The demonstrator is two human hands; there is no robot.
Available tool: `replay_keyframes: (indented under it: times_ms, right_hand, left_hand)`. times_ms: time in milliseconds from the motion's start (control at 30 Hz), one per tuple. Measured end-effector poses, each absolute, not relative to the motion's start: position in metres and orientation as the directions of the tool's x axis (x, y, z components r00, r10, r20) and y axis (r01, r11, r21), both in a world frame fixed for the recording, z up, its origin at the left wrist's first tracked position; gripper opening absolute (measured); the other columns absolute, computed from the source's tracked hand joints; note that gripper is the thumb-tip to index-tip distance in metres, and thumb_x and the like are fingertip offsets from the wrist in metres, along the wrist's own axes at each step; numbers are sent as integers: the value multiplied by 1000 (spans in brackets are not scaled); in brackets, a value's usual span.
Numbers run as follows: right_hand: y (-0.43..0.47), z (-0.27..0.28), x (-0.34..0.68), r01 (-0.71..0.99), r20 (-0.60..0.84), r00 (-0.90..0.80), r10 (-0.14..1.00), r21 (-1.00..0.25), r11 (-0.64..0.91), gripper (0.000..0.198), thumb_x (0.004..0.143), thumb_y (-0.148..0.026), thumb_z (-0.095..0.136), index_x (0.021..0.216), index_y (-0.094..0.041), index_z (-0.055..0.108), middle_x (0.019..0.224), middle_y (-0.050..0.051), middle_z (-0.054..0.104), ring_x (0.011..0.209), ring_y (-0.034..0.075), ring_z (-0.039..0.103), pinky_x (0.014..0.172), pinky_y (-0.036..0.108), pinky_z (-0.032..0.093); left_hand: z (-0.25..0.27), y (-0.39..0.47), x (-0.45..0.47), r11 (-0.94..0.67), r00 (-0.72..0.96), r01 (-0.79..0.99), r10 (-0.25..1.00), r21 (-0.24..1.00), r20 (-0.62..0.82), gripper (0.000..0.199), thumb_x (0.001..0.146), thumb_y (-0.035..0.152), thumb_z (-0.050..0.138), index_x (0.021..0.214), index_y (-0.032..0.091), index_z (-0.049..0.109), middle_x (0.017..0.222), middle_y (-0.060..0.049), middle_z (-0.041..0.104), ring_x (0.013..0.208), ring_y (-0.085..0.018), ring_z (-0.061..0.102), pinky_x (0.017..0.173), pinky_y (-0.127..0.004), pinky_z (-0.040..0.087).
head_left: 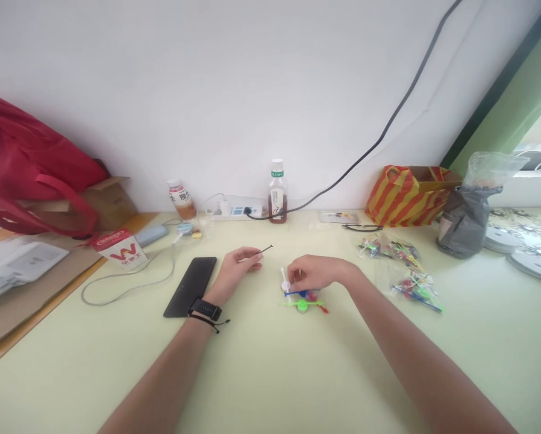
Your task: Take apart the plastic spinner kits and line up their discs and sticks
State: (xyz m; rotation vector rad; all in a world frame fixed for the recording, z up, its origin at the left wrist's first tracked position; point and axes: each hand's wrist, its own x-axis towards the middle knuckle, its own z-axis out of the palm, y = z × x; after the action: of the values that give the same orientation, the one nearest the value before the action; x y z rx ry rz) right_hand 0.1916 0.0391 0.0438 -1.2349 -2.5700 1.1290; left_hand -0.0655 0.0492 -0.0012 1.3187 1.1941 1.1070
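On the pale green surface [270,374], my left hand [234,271] pinched a thin black stick [260,251] between thumb and fingers. The stick's tip pointed to the right, off the surface. My right hand [313,274] was curled shut around a small plastic toy [303,298]. The toy rested on the surface right under that hand. It had a white peg, a blue bar, a green bar and a little red bit. The two hands were near each other but not touching.

A black phone [191,286] lay just beside my left wrist. Two clear bags of colored pieces [401,268] sat to the right of my right arm. A tea bottle [277,193] stood back by the wall, near a striped bag [403,196].

I think I was in the middle of building the toy, at the step where the stick gets joined to it. The next move, I think, called for bringing the stick's tip over to the toy and lining it up with care. I could not see a hole for it, since my fingers hid that part.
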Motion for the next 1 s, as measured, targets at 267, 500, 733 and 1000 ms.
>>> replay_keyframes:
  times_ms: [267, 500, 733, 1000]
  right_hand:
    - [36, 38, 157, 489, 371, -477, 797, -641, 591, 22, 96, -22, 56, 117, -23, 64, 117, 5, 68, 85, 15, 64, 79, 30, 50]
    - [37, 22, 138, 435, 290, -415, 862, -769, 469, 8, 94, -21, 51, 98, -21, 59, 83, -1, 65, 72, 14, 58, 65, 26, 44]
    - [43, 28, 126, 417, 205, -363, 909, -837, 355, 12, 78, -23, 56, 76, -23, 45, 67, -7, 51, 60, 12, 46, 54, 24, 32]
    - [51, 27, 132, 438, 79, -465, 882, -845, 307, 8, 81, -23, 53, 87, -22, 47, 77, -6, 56, 70, 14, 50, 60, 25, 36]
  left_hand:
    - [4, 42, -62, -143, 258, 191, 962, 971, 91, 46, 78, 43, 85, 115, 18, 75, 102, -8, 80, 92, -24, 76, 88, -37, 60]
    - [13, 38, -57, -298, 215, 160, 941, 941, 261, 36, 74, 34, 86, 102, 17, 71, 99, -8, 77, 92, -23, 74, 88, -37, 60]
    - [11, 36, -57, -445, 307, 220, 876, 868, 371, 11, 80, 20, 72, 90, 15, 67, 88, -5, 72, 81, -18, 69, 80, -32, 58]
    - [7, 47, -60, -455, 384, 272, 859, 848, 338, 8, 75, 15, 69, 78, 15, 62, 76, -1, 67, 71, -14, 62, 70, -26, 53]
